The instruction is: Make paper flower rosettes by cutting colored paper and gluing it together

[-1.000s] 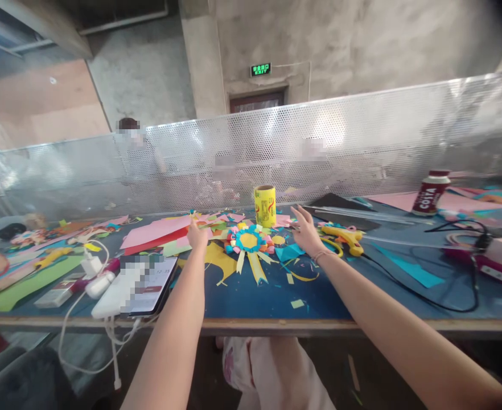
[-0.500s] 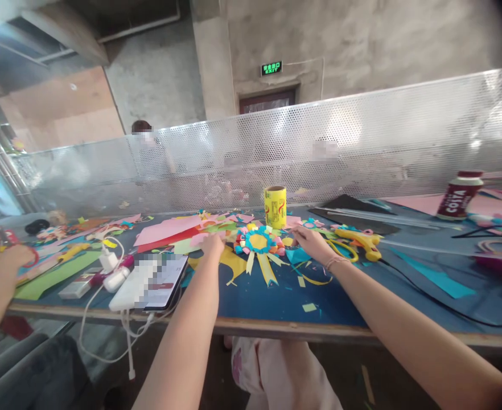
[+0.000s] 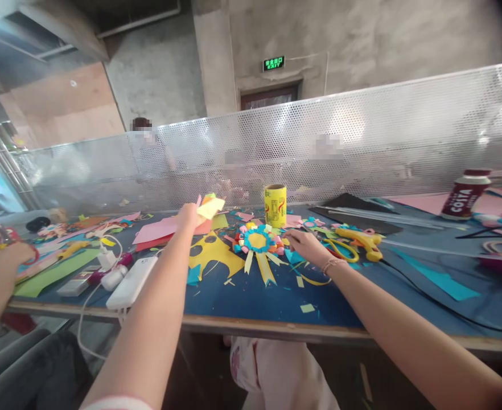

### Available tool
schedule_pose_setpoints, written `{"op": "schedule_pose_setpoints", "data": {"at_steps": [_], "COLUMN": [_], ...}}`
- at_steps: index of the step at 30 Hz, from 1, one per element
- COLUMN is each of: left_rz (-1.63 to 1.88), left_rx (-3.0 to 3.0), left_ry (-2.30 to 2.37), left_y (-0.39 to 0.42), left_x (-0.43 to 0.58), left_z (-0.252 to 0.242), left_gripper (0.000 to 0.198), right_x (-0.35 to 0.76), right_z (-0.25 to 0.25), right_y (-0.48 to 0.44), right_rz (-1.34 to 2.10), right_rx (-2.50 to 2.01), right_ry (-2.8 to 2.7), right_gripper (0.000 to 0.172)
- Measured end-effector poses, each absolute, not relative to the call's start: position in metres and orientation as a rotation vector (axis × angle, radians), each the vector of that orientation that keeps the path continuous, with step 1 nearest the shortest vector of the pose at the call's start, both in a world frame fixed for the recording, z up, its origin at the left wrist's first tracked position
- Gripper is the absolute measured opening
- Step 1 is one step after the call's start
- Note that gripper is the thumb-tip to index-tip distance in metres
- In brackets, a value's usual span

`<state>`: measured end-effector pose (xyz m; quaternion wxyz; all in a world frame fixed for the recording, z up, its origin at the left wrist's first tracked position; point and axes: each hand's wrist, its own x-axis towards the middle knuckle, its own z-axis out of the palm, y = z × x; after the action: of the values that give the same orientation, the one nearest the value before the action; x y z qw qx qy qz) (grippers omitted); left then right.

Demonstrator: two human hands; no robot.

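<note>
My left hand (image 3: 186, 216) is raised over the back of the table, closed on several paper scraps (image 3: 210, 208) in yellow, orange, green and pink. My right hand (image 3: 305, 245) rests just right of a paper rosette (image 3: 258, 242). Its fingers are curled together, and whatever may be between them is too small to make out. The rosette has a blue ruffled ring, a yellow centre, a colourful outer edge and yellow-green ribbon tails. Left of it lies a cut yellow sheet (image 3: 219, 257). Behind it stands a yellow tape roll (image 3: 275, 206).
A yellow glue gun (image 3: 364, 242) with a black cable lies right of my right hand. At left are a white power bank (image 3: 132, 282), cables and another person's hand (image 3: 14, 256) with scissors. A dark red bottle (image 3: 465, 195) stands far right. A perforated metal screen (image 3: 293, 151) borders the back.
My left hand has moved up and leftward, lifting paper scraps from beside the rosette; the yellow sheet is more exposed. My right hand has shifted slightly left and down.
</note>
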<state>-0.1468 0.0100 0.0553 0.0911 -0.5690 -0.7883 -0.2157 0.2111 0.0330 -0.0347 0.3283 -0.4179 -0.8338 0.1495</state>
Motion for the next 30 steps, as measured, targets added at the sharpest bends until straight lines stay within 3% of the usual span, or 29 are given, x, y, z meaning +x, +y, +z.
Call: {"op": "schedule_pose_setpoints", "data": {"at_steps": [5,22,30], "left_rz": [-0.622,-0.889,-0.615], "left_rx": [-1.430,-1.021,-1.289], "left_ry": [-2.221,-2.228,-2.004], "left_y": [0.001,-0.005,0.022], "left_x": [-0.178,-0.242,-0.242], "left_z": [0.092,0.150,0.165], "left_gripper": [0.031,0.034,0.040], "right_x": [0.209,0.200,0.194], "right_z": [-0.032,-0.026,-0.022], "right_y": [0.029,0.010,-0.001], "right_rz": [0.373,0.311,0.326], "right_rx": [-1.082,-0.964,-0.933], "right_ry": [-2.218,-2.328,-2.448], "right_gripper": [0.031,0.031,0.036]}}
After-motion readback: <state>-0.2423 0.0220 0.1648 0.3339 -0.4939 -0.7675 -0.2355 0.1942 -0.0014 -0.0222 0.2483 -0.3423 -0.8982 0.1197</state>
